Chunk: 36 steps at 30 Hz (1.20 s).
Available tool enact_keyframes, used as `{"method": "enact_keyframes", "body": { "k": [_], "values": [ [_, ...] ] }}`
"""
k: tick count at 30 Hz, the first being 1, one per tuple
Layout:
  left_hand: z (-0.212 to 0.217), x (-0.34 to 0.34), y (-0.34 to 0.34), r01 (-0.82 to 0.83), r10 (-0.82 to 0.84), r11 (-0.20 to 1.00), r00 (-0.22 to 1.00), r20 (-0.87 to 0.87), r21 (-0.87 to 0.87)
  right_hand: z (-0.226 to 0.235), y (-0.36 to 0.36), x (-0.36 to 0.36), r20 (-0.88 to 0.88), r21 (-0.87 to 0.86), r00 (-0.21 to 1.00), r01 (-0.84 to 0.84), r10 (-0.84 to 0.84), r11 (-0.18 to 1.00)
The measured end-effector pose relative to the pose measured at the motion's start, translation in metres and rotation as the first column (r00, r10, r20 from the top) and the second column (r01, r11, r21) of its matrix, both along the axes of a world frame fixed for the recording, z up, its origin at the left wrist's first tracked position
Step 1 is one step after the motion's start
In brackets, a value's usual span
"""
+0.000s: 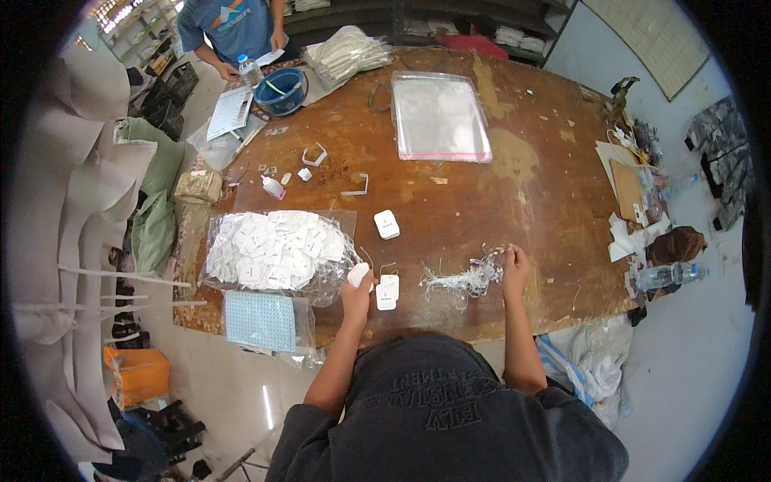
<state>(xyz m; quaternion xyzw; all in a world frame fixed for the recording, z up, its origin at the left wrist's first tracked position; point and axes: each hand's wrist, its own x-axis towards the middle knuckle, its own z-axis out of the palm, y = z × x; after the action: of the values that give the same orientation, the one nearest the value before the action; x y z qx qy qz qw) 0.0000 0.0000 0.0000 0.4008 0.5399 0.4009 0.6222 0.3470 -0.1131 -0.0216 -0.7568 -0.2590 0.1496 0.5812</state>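
My left hand (355, 300) is closed on a small stack of white hang tags, whose upper part shows above the fingers. Two tags with strings, one a white hang tag (387, 294), lie on the table just right of that hand. Farther off sits a neat stack of white tags (386, 225). At the edge of a tangled bundle of white strings (464, 279), my right hand (516, 267) has its fingers pinched together, apparently on a string end too small to make out clearly. Left of my left hand, a heap of loose white tags (273, 249) covers a clear plastic bag.
The worn wooden table (450, 193) bears a stack of clear plastic sleeves (440, 116), a blue bucket (280, 91) and a small white bottle (273, 187). A blue patterned packet (259, 321) lies at the near left edge. Another person (233, 32) stands at the far left.
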Motion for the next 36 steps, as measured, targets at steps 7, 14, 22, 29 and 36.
{"method": "enact_keyframes", "body": {
  "k": [7,14,22,29,36],
  "values": [
    [0.021,0.012,-0.007,0.019,-0.019,0.999,1.000,0.007,-0.047,0.062,0.006,-0.011,0.048,0.046,0.998,0.037,-0.039,0.998],
    [0.022,0.009,-0.005,0.082,-0.083,0.996,0.996,-0.015,-0.041,0.087,0.029,-0.023,0.412,-0.029,0.900,-0.143,0.142,0.989],
    [0.034,0.005,0.002,0.125,-0.125,0.991,0.992,-0.010,-0.052,0.081,0.057,-0.029,0.453,-0.177,0.858,-0.181,0.243,0.967],
    [0.077,0.020,0.014,0.564,-0.569,0.718,0.813,-0.123,0.408,0.133,0.080,-0.092,0.179,-0.262,0.586,-0.746,0.790,0.612],
    [0.099,0.028,0.031,0.659,-0.672,0.713,0.740,-0.033,0.239,0.168,0.095,-0.113,0.009,-0.197,0.482,-0.858,0.876,0.474]
  ]
}}
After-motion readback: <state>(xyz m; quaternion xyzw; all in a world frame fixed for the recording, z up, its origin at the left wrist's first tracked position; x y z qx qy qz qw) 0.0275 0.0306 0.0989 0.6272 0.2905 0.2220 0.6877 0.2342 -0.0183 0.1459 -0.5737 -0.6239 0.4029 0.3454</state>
